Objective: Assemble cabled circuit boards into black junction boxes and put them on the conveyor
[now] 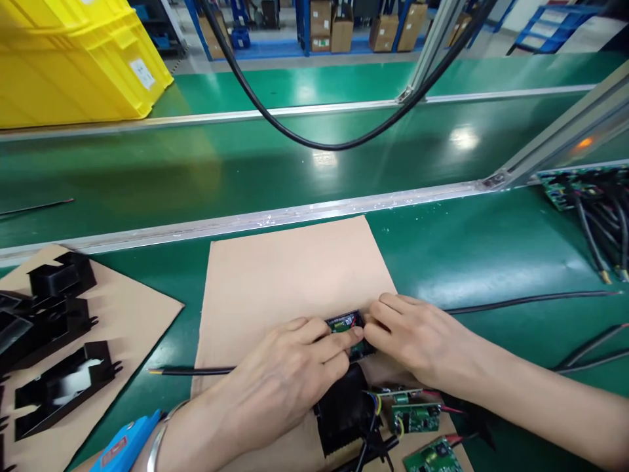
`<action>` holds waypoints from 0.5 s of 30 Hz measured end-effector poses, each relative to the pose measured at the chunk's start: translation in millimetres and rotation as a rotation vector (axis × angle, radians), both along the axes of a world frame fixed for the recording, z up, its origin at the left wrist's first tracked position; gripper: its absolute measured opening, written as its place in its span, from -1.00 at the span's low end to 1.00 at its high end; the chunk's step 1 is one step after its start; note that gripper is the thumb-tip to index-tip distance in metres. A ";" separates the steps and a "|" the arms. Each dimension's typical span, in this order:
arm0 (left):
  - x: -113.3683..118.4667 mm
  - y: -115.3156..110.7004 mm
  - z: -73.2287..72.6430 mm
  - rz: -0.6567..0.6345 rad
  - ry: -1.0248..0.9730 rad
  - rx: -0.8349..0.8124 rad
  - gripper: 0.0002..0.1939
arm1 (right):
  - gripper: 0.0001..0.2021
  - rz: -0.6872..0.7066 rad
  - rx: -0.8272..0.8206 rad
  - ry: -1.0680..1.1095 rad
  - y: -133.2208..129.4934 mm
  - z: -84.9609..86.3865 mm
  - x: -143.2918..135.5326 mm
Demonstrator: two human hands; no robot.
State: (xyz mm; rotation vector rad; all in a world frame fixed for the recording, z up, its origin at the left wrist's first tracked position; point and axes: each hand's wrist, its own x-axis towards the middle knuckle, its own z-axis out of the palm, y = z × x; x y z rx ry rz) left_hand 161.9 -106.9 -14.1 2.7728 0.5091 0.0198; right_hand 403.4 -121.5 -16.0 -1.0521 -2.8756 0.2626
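Note:
A small black plastic housing point(362, 352) with a green circuit board point(343, 323) inside lies under my fingers on a cardboard sheet point(289, 275). My left hand point(295, 364) grips it from the left, index fingertip pressed near the board. Curled fingers of my right hand point(417, 331) close on its right end; the exact pinch point is hidden. One black cable point(521, 301) runs out to the right from behind my right hand. Another black cable point(196, 371) with a bare copper-coloured tip sticks out left of my left hand.
Below my hands lie a black part point(346, 410) and several loose circuit boards point(417, 417) with wires. Black housings point(63, 387) rest on cardboard at left. Boards with thick cables point(604, 216) sit at right. A black cable loop point(324, 145) hangs ahead; a yellow crate point(83, 65) stands back left.

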 end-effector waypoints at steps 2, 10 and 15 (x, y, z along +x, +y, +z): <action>1.3 1.0 1.4 0.017 0.008 -0.035 -0.78 | -0.87 -0.016 0.027 -0.028 0.2 -0.3 -2.7; -10.3 4.2 -12.6 -0.012 -0.098 0.022 -0.53 | -0.84 -0.171 -0.115 0.224 -0.3 -7.2 14.4; -9.9 0.1 -10.0 -0.031 -0.050 0.057 -0.46 | -0.81 -0.176 -0.115 0.319 -0.2 -13.9 20.4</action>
